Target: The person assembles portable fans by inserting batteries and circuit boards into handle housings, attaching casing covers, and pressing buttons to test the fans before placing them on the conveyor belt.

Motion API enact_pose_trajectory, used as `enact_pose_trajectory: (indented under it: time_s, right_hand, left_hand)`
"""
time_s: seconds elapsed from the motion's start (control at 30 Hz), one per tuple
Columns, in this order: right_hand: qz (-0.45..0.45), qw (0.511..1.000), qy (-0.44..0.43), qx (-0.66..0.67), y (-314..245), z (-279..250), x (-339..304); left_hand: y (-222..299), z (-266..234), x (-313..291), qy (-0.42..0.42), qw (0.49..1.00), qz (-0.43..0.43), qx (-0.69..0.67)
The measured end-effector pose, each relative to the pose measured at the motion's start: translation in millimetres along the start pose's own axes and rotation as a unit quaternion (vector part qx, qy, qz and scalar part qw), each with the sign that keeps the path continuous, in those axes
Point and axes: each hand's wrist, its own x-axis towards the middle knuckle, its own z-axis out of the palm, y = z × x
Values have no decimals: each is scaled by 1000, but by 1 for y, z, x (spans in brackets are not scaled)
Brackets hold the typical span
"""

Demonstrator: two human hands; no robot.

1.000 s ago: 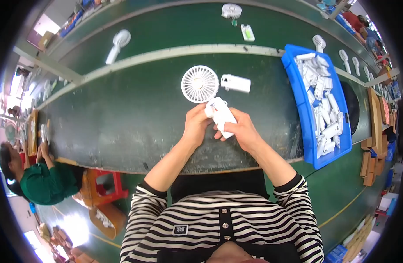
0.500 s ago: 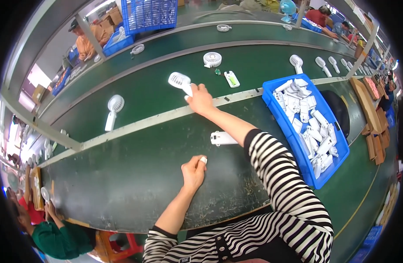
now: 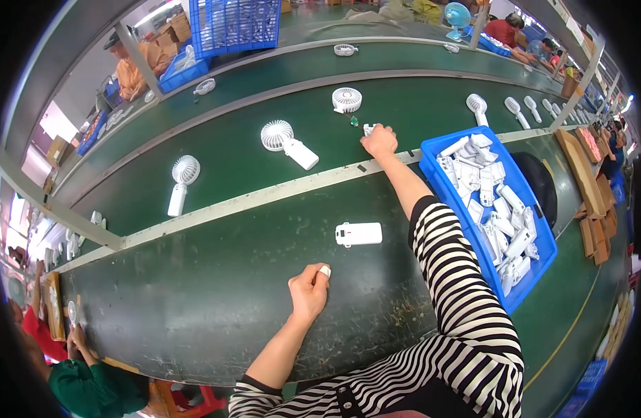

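Note:
My right hand (image 3: 380,141) reaches over the rail with its fingers closed on a white fan handle (image 3: 368,129). Most of that handle is hidden under the hand. A small green circuit board (image 3: 354,121) lies beside it, near a round white fan head (image 3: 347,99). Low over the bench, my left hand (image 3: 307,292) is closed around a small white piece (image 3: 325,270), only its end showing. Between my hands lies a white handle shell (image 3: 359,234). To the left of my right hand, a handheld fan (image 3: 301,152) rests on the green belt.
A blue bin (image 3: 432,164) of white handle shells stands by my right arm. A pale rail (image 3: 250,198) separates bench and belt. Another handheld fan (image 3: 177,198) lies at left, several more at far right. A blue crate (image 3: 235,26) stands at the back. Other people work around.
My right hand has let go of the handheld fan, leaving it on the belt, and moved right onto the fan handle. My left hand stays almost in place.

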Motion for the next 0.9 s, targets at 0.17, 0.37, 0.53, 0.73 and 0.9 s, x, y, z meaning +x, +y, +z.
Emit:
enact_pose_trajectory:
  time_s: [0.17,0.37,0.53,0.73,0.9]
  right_hand:
    - [142,792,-236,545,-15,-38,-33]
    - [61,739,-334,582,-40,-115,-144]
    - [32,733,-336,591,-32,-140,-230]
    - [-99,833,-287,462,-4,-136,-331]
    - [-240,878,-255,325,4,-167,-348]
  left_hand:
    - [3,1,0,2,1000,21,7]
    - [2,-2,1,10,999,6,-46]
    - [1,-14,5,-62,970,-90,-219]
    - [27,-14,-30,-82,865,-200,-453]
    - [20,-23,-81,53,780,-362,-507]
